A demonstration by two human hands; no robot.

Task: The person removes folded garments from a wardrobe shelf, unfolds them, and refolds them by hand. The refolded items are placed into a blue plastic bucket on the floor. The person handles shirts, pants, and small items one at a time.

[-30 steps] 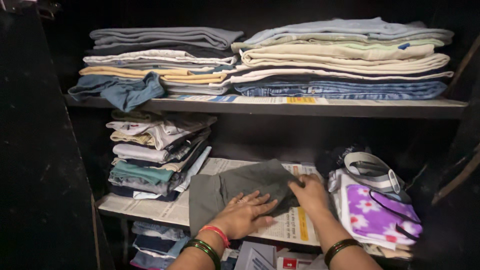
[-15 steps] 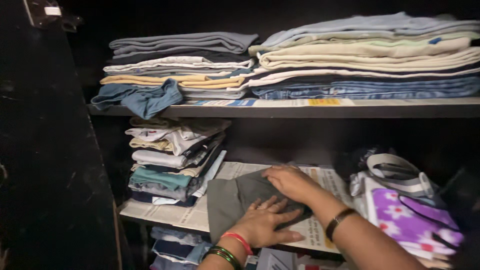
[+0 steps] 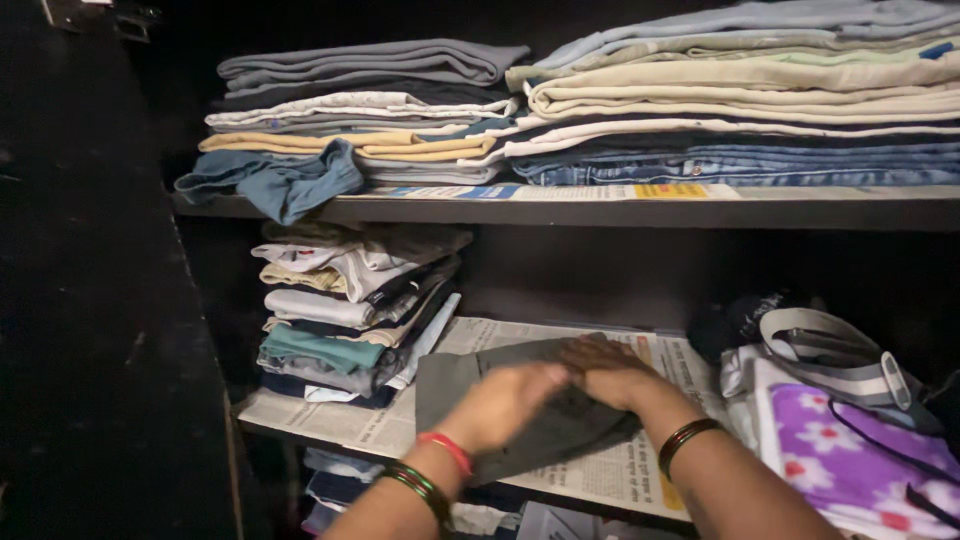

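The folded grey garment (image 3: 480, 385) lies on the newspaper (image 3: 620, 470) of the middle shelf (image 3: 330, 435), its long axis running left to right, with part reaching the front edge. Both hands rest on its right half: the left hand (image 3: 500, 400) with fingers blurred, so I cannot tell their state; the right hand (image 3: 605, 370) flat, fingers together. A clothes pile (image 3: 340, 320) stands just left, a purple flowered bag (image 3: 850, 450) right; open room lies between.

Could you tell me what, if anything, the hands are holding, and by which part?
Both the left hand and right hand press on the grey folded garment, at its upper middle; no clear grasp shows.
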